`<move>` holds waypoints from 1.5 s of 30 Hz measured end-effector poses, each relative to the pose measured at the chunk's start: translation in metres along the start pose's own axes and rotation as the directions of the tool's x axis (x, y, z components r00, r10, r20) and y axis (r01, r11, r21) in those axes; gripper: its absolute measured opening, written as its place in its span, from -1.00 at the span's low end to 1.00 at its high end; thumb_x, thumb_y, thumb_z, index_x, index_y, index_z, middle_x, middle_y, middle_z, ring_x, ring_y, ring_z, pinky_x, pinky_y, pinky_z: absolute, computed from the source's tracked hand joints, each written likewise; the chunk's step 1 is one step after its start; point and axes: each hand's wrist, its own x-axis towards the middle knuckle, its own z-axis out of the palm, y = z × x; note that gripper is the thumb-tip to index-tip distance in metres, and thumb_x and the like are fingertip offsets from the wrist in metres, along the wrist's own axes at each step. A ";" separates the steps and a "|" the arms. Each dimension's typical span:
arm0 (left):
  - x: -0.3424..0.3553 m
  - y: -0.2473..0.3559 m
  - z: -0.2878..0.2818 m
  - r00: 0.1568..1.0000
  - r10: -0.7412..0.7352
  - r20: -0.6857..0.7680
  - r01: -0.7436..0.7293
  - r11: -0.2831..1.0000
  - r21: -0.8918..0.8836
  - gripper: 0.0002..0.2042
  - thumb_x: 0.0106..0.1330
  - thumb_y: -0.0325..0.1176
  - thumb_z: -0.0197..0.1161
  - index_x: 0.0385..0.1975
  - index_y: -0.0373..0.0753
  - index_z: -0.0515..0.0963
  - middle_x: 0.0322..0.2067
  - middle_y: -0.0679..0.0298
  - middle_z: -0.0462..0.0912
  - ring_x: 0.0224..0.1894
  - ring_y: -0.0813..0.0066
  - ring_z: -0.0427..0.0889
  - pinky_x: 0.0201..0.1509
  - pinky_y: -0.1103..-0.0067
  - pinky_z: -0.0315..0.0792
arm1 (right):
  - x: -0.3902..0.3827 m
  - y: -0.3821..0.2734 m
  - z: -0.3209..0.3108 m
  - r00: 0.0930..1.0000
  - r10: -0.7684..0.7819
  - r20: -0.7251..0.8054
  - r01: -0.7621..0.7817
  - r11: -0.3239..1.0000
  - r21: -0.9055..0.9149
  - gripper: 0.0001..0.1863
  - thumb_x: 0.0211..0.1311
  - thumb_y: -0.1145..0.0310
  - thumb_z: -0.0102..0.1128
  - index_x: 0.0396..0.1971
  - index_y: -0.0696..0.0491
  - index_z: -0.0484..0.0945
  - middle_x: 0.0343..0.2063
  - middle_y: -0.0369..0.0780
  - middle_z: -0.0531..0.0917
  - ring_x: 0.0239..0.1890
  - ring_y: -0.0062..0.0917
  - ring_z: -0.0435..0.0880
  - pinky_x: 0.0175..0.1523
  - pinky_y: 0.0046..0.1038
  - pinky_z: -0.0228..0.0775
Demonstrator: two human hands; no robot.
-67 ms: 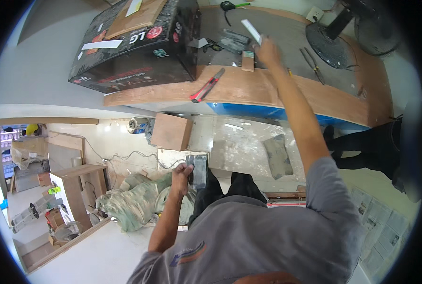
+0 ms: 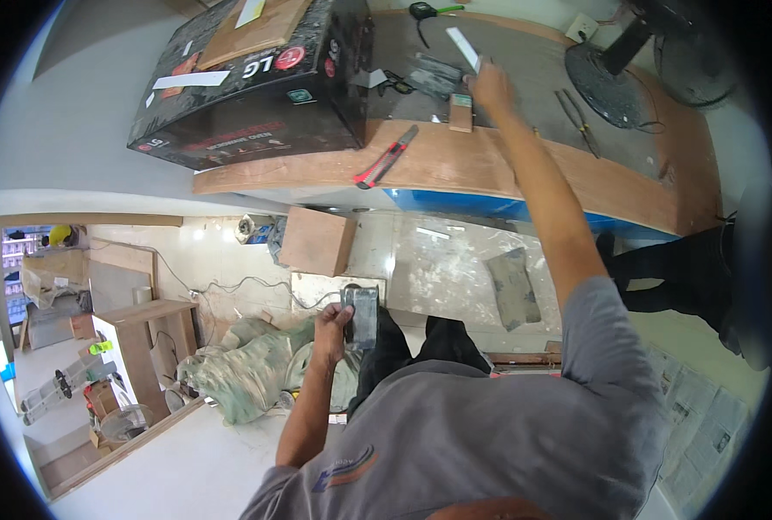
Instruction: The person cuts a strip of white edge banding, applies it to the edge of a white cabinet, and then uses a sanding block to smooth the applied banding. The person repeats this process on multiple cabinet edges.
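Observation:
My left hand is closed around the edge of a flat, dusty grey rectangular block in front of my lap. My right arm reaches forward over the counter. There my right hand grips the lower end of a slim white strip, which slants up and to the left. Just below that hand lies a small brown block with a greenish end. A grey smeared piece rests to its left. My right fingertips are partly hidden. Nearer the counter's front edge is a red utility knife.
A large black carton stands on the counter's left, a fan base on its right. Pliers and a tape measure lie there too. Below are a brown box, crumpled cloth and another person's dark-clothed legs.
My right hand and the white strip have shifted slightly farther away over the counter. My left hand keeps its hold on the grey block, and the whole view has moved a little.

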 end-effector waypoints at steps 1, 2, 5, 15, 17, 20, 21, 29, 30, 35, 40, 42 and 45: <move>0.001 0.005 -0.009 1.000 0.011 -0.005 -0.011 1.000 -0.003 -0.94 0.37 -0.44 0.40 -0.33 -0.22 0.65 -0.45 0.48 0.60 -0.43 0.67 0.49 -0.30 0.64 0.35 | 0.017 -0.008 0.014 1.000 0.027 -0.012 -0.027 0.999 -0.027 -0.43 0.29 0.10 0.43 0.20 0.07 0.54 0.08 0.09 0.69 0.15 0.08 0.66 0.22 0.02 0.53; -0.001 0.008 -0.014 1.000 0.025 0.005 -0.025 0.999 -0.020 -0.94 0.37 -0.44 0.40 -0.32 -0.23 0.66 -0.44 0.47 0.62 -0.42 0.67 0.50 -0.29 0.64 0.36 | 0.026 -0.012 0.025 0.999 0.023 0.030 -0.022 0.999 -0.036 -0.44 0.29 0.12 0.43 0.20 0.06 0.53 0.08 0.08 0.69 0.15 0.08 0.66 0.22 0.01 0.53; 0.005 0.020 -0.013 1.000 0.017 -0.004 -0.016 0.990 0.142 -0.88 0.40 -0.35 0.41 -0.30 -0.26 0.66 -0.42 0.43 0.64 -0.40 0.68 0.51 -0.27 0.64 0.38 | 0.046 -0.026 0.045 0.986 0.098 0.133 -0.083 0.990 -0.114 -0.45 0.28 0.18 0.42 0.21 0.04 0.53 0.09 0.05 0.70 0.15 0.06 0.67 0.22 -0.01 0.54; 0.175 0.199 0.206 0.544 0.748 0.380 -0.751 0.232 0.619 -0.53 0.36 -0.28 0.37 0.23 -0.28 0.54 0.12 -0.16 0.64 0.11 -0.10 0.65 0.07 0.20 0.51 | -0.052 0.056 -0.122 0.904 0.030 -0.427 -0.056 0.997 -0.048 -0.55 0.22 0.26 0.38 0.09 0.04 0.55 -0.17 0.07 0.76 -0.10 0.08 0.76 -0.01 0.03 0.60; 0.203 0.222 0.278 0.401 0.807 0.433 -0.700 -0.035 0.713 -0.30 0.35 -0.14 0.37 0.48 -0.15 0.31 0.49 -0.03 0.28 0.43 -0.17 0.34 0.41 -0.03 0.23 | -0.070 0.072 -0.139 0.887 0.013 -0.462 -0.108 0.978 -0.180 -0.58 0.23 0.30 0.35 0.06 0.07 0.53 -0.19 0.11 0.75 -0.10 0.09 0.76 -0.03 0.05 0.60; 0.204 0.188 0.367 0.119 0.600 0.791 -0.653 -0.553 0.517 -0.30 0.41 -0.02 0.30 0.51 -0.04 0.26 0.51 -0.01 0.23 0.52 -0.22 0.19 0.49 -0.17 0.14 | -0.085 0.091 -0.157 0.904 0.248 -0.348 -0.320 0.933 -0.166 -0.63 0.24 0.35 0.30 0.04 0.07 0.54 -0.20 0.11 0.76 -0.08 0.07 0.76 -0.02 0.06 0.59; 0.205 0.174 0.383 0.182 0.513 0.839 -0.699 -0.533 0.478 -0.30 0.41 -0.02 0.29 0.51 -0.02 0.26 0.52 0.00 0.21 0.54 -0.23 0.16 0.49 -0.19 0.13 | -0.094 0.099 -0.166 0.901 0.180 -0.394 -0.234 0.968 -0.094 -0.63 0.23 0.37 0.33 0.04 0.07 0.57 -0.23 0.07 0.77 -0.13 0.00 0.79 -0.02 -0.04 0.61; 0.238 0.160 0.422 0.414 0.281 0.866 -0.812 -0.316 0.491 -0.38 0.37 -0.21 0.36 0.44 -0.11 0.38 0.38 0.03 0.40 0.45 -0.12 0.33 0.44 -0.08 0.27 | -0.184 0.148 -0.199 0.962 0.247 -0.117 -0.153 0.840 0.520 -0.59 0.21 0.40 0.44 0.05 0.18 0.64 -0.40 -0.23 0.73 -0.35 -0.56 0.66 -0.18 -0.44 0.48; 0.233 0.173 0.423 0.444 0.310 0.841 -0.794 -0.298 0.529 -0.41 0.38 -0.22 0.36 0.41 -0.13 0.42 0.33 0.01 0.48 0.40 -0.09 0.41 0.42 -0.01 0.33 | -0.192 0.147 -0.199 0.958 0.250 -0.137 -0.138 0.829 0.542 -0.61 0.22 0.41 0.43 0.04 0.19 0.64 -0.41 -0.26 0.71 -0.36 -0.59 0.63 -0.19 -0.47 0.46; 0.149 0.233 0.398 0.548 0.416 0.726 -0.670 0.737 0.084 -0.55 0.46 -0.16 0.34 0.19 -0.35 0.57 -0.15 0.20 0.73 -0.12 0.14 0.71 0.04 0.24 0.60 | -0.222 0.137 -0.211 0.973 0.167 -0.157 -0.063 0.853 0.519 -0.67 0.27 0.43 0.41 0.00 0.21 0.65 -0.39 -0.30 0.68 -0.34 -0.64 0.57 -0.19 -0.52 0.42; 0.052 0.243 0.332 0.388 0.320 0.865 -0.531 0.844 -0.074 -0.54 0.55 -0.11 0.25 0.19 -0.41 0.61 0.05 0.21 0.61 0.22 0.31 0.57 0.38 0.38 0.39 | -0.239 0.102 -0.220 1.000 0.002 0.023 -0.012 0.899 0.438 -0.75 0.37 0.40 0.37 -0.02 0.17 0.68 -0.31 -0.35 0.65 -0.25 -0.68 0.57 -0.11 -0.57 0.40; 0.030 0.231 0.322 0.298 0.325 0.897 -0.699 0.715 -0.027 -0.51 0.58 -0.07 0.21 0.16 -0.45 0.62 0.31 0.15 0.36 0.36 0.32 0.42 0.48 0.40 0.28 | -0.241 0.074 -0.215 0.999 -0.040 0.029 0.020 0.867 0.498 -0.75 0.33 0.36 0.37 -0.09 0.17 0.70 -0.31 -0.31 0.68 -0.26 -0.65 0.58 -0.12 -0.49 0.42; 0.014 0.215 0.302 0.330 0.238 0.913 -0.755 0.648 0.104 -0.46 0.59 0.01 0.17 0.25 -0.40 0.52 0.19 0.15 0.61 0.41 0.38 0.39 0.48 0.39 0.29 | -0.244 0.030 -0.219 0.989 -0.107 0.099 0.015 0.749 0.662 -0.70 0.32 0.29 0.41 -0.06 0.16 0.71 -0.25 -0.30 0.71 -0.19 -0.61 0.60 -0.04 -0.44 0.44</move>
